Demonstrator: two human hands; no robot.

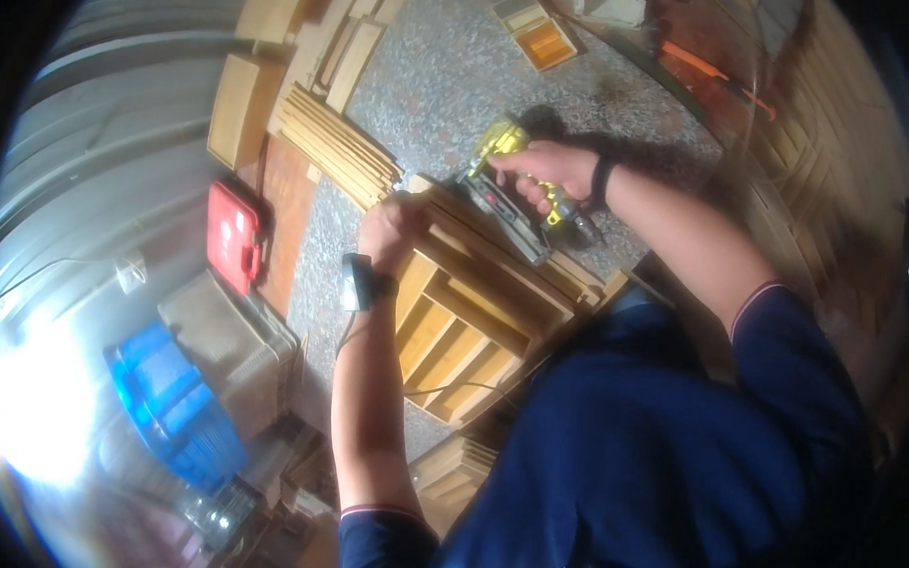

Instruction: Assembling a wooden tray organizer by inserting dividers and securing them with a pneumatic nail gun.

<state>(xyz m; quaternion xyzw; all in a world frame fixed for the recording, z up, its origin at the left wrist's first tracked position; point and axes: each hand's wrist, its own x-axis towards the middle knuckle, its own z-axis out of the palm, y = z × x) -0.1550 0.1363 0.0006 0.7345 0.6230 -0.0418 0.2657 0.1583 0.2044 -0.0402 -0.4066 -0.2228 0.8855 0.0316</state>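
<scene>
My right hand [556, 170] is wrapped around the grip of a yellow and black nail gun [502, 207]. The gun's long dark magazine slants over the far side of a wooden tray [466, 329] with several dividers. At the far left corner of that tray, my left hand [391, 229] is closed with its fingers curled down. Its fingertips are blurred and partly hidden, but it appears to grip the tray's edge. Just past my left hand lies a bundle of thin wooden strips [334, 143].
The tray rests on a speckled grey tabletop [427, 65]. A small wooden box [541, 41] stands at the far side. Left are a red plastic case [235, 237], a blue crate [173, 399] and a wooden box [240, 111]. An orange-handled tool [697, 63] lies far right.
</scene>
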